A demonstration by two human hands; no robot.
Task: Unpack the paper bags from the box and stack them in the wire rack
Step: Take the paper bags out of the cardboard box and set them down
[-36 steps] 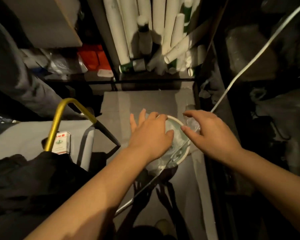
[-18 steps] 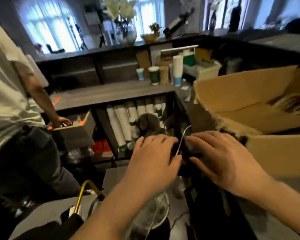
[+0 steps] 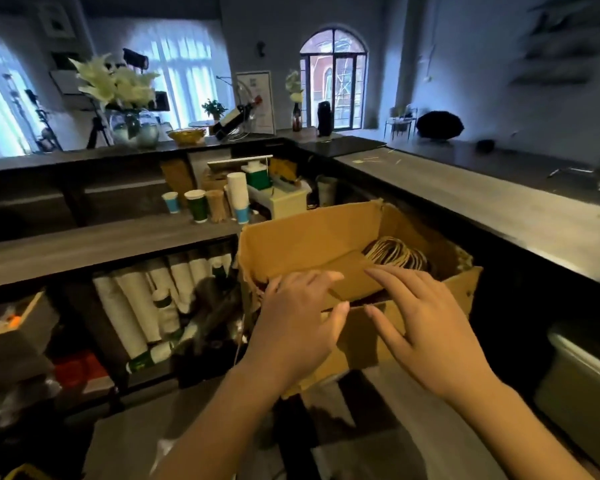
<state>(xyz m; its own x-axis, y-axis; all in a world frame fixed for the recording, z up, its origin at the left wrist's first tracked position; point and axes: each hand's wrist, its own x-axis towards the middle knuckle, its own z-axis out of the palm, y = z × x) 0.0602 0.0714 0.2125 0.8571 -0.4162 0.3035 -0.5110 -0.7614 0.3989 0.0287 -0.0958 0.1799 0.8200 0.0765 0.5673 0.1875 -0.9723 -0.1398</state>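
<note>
An open brown cardboard box (image 3: 309, 233) sits at mid-frame under the counter edge. Inside it lie flat brown paper bags (image 3: 347, 271) with pale twisted handles (image 3: 392, 252) bunched at the right end. My left hand (image 3: 298, 327) hovers over the box's near wall, fingers spread and holding nothing. My right hand (image 3: 420, 323) reaches over the same near wall beside it, fingers straight and pointing into the box, also holding nothing. No wire rack is in view.
A long grey counter (image 3: 482, 202) runs along the right. Paper cups (image 3: 238, 197) stand on a shelf behind the box. White cup sleeves (image 3: 136, 303) fill the shelf below left. A metal bin (image 3: 582, 386) sits low at the right.
My view has lifted from the floor and a round bin up to the counter and box. Both hands rose from the bin to the box's near edge.
</note>
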